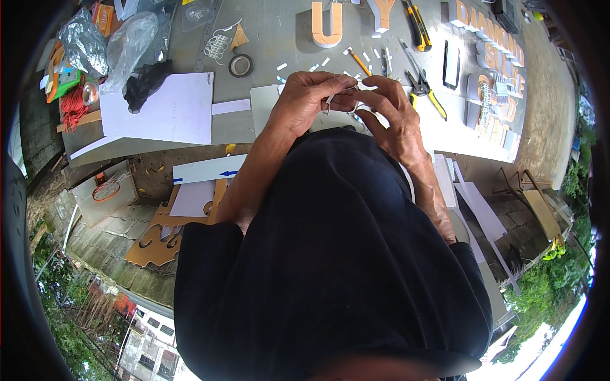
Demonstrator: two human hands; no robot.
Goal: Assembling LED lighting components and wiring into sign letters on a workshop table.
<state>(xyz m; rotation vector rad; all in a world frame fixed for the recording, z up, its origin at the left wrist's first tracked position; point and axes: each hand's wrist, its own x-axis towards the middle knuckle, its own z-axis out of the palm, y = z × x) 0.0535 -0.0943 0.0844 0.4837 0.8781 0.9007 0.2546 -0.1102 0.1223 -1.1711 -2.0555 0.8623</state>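
Both hands meet over the near edge of the table. My left hand point(309, 98) is closed, thumb and forefinger pinching a thin whitish wire point(328, 105). Opposite it, my right hand point(395, 113) bends its fingers around the same wire, whose loops hang between the two hands. Exactly how the right fingertips grip it is too small to make out. Beneath the hands lies a white sheet point(264, 101). Just beyond them are a pencil point(360, 63) and small white and blue scraps point(314, 67). Pliers with yellow-and-black handles point(422, 87) lie to the right of my right hand.
Cut-out letters point(326, 25) stand at the back, with more rows point(492, 38) at right. A yellow utility knife point(419, 28) and black tape roll point(241, 65) lie on the table. At left are plastic bags point(130, 47), black cloth point(145, 89), a white board point(184, 108) and red wire point(74, 108).
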